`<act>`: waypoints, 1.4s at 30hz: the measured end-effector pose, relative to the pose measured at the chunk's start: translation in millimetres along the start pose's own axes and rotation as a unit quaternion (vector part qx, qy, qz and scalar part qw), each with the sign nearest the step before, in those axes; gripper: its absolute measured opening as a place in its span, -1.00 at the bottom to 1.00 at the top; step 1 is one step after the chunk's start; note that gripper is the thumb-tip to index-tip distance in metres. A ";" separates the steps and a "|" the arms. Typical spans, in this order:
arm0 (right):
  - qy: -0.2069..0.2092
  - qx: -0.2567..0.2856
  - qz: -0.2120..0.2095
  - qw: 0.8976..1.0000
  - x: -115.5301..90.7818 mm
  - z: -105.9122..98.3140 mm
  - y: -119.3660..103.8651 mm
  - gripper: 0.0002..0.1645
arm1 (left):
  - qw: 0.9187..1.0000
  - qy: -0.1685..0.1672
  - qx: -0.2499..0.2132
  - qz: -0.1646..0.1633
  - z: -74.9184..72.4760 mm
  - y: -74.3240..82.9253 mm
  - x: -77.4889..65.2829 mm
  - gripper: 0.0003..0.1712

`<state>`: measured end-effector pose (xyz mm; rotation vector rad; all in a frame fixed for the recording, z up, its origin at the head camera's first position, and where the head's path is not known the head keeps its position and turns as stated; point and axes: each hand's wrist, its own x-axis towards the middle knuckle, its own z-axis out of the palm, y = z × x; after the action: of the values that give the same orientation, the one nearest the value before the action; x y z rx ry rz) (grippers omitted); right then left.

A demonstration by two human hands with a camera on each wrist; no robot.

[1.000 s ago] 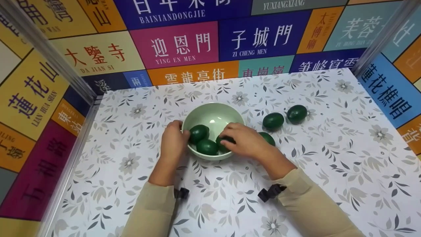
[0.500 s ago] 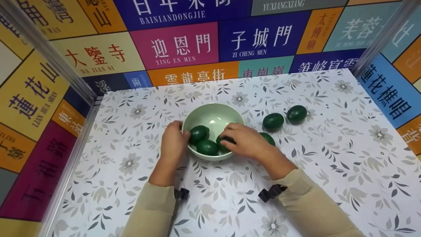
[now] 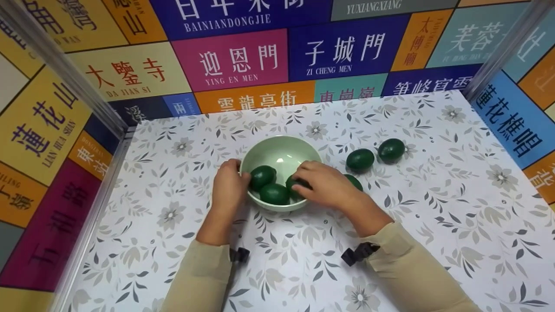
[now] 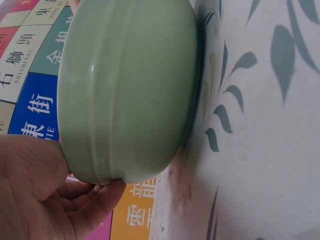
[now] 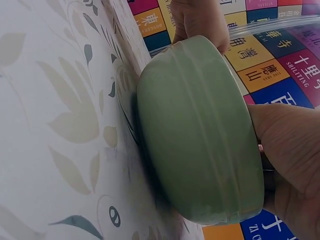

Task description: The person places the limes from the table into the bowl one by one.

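A pale green bowl (image 3: 284, 145) stands on the table with several glossy dark green oval fruits inside. My left hand (image 3: 227, 184) grips the bowl's left side, thumb at the rim and fingers along the outer wall; the left wrist view shows these fingers (image 4: 102, 207) against the wall. Over the near right rim reaches my right hand (image 3: 323, 182), its curled fingers around a dark green oval fruit (image 3: 293, 184) that they partly cover. Beside that lie two more fruits, one (image 3: 263, 177) at the left wall and one (image 3: 275, 194) at the near side. The bowl's wall (image 5: 200, 135) hides them in the right wrist view.
On the table (image 3: 277, 268), right of the bowl, lie two more oval fruits, a nearer one (image 3: 360, 160) and a farther one (image 3: 391, 150). Another fruit (image 3: 354, 182) is partly hidden behind the right hand. Panels with coloured lettering (image 3: 243, 60) border the table's back and sides.
My right hand and the fruit under its fingers have shifted very slightly to the right inside the bowl. The near fruit has edged the same way. My left hand stays in place.
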<state>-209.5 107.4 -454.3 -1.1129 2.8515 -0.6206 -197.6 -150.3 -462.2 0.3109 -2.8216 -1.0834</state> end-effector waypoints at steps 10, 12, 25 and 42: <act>-0.007 -0.004 0.010 1.000 0.0 -2.1 -0.2 -0.65 | 1.000 -0.002 0.001 0.002 0.1 -0.9 0.3 -0.62; -0.008 -0.004 0.010 1.000 0.1 -2.5 -0.6 -0.64 | 1.000 -0.004 0.001 -0.001 -0.5 -0.7 0.0 -0.63; -0.004 -0.005 0.016 1.000 -1.5 -5.8 -0.6 -0.63 | 1.000 -0.006 -0.001 -0.006 -1.1 0.7 -0.1 -0.63; 0.003 -0.010 0.022 1.000 -5.1 -12.4 -4.7 -0.59 | 1.000 0.002 0.004 0.007 0.1 0.2 -1.6 -0.66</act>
<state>-204.6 111.9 -441.8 -1.0483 2.8843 -0.5964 -196.1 -149.7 -462.2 0.2933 -2.8197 -1.0683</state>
